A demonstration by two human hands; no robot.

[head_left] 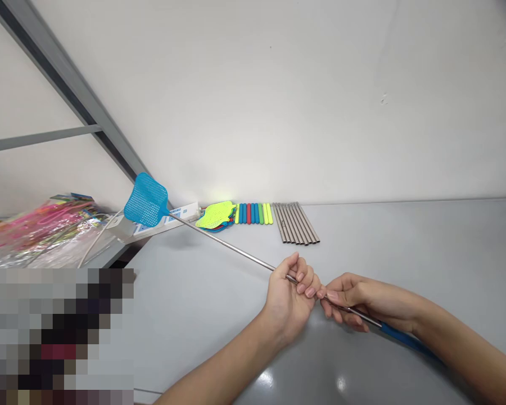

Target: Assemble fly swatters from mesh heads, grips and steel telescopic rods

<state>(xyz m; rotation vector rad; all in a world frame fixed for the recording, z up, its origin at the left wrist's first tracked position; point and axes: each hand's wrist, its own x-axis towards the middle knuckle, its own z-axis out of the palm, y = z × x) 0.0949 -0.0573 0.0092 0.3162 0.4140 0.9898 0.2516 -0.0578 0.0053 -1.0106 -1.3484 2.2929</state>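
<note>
A fly swatter with a blue mesh head [147, 199] stretches slantwise across the view on a thin metal rod. Midway along that rod, my left hand [293, 295] is closed with its fingers curled round the metal. Just to the right, my right hand [352, 298] grips the same shaft between thumb and fingers, close to the left hand. Beyond it the shaft runs into a blue handle [405, 338], partly hidden under my right forearm. The whole swatter is held above the grey table [211, 315].
Along the wall lie several metal tubes [297, 224], a row of coloured handle grips [253, 214] and a stack of swatter heads [216, 216], yellow on top. A white power strip [183, 214] sits left of them. Plastic-wrapped pink items [46, 225] are piled far left, near a metal frame [76, 84].
</note>
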